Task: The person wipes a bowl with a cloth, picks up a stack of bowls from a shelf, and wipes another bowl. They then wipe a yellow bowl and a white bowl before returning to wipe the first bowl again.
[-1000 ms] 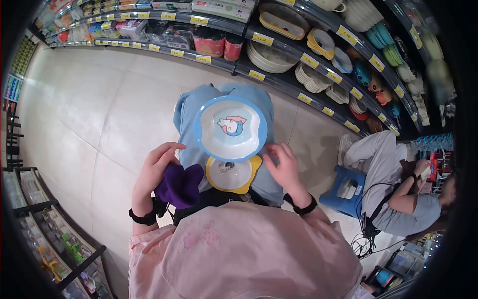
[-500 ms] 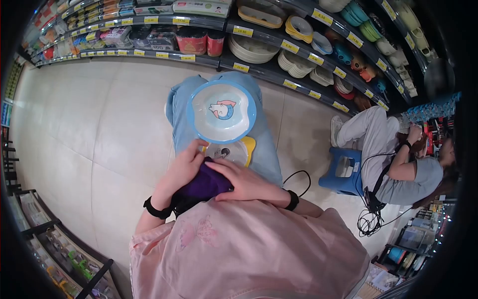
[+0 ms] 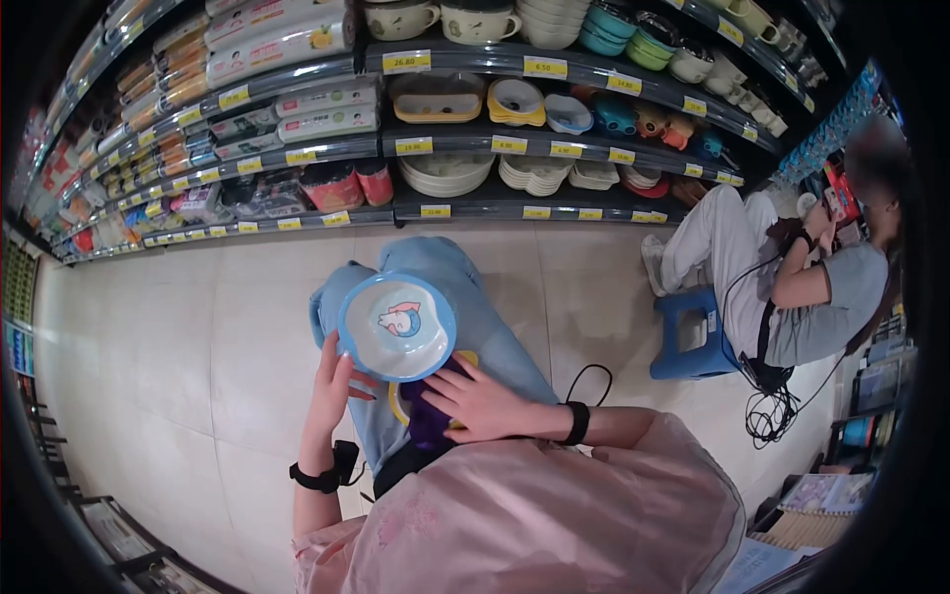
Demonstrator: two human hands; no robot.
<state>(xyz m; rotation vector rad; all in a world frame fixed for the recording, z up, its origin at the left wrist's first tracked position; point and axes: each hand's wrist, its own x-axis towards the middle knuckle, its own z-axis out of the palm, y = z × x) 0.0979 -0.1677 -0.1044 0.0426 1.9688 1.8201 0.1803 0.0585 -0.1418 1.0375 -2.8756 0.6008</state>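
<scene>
Reaching forward, the left hand (image 3: 333, 389) touches the blue bowl (image 3: 398, 327) on the lap (image 3: 490, 332), grip unclear; the right hand (image 3: 489, 407) spreads unclenched over the purple cloth (image 3: 427, 428). The cloth has moved forward onto the yellow bowl (image 3: 397, 404).

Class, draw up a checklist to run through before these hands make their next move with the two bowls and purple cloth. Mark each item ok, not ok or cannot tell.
1. Blue-rimmed bowl facing up: ok, its printed figure shows.
2. Left hand at that bowl's edge: ok.
3. Left hand's grip firm: cannot tell.
4. Right hand on the purple cloth: ok.
5. Yellow-rimmed bowl uncovered: not ok, the cloth and right hand hide much of it.
</scene>
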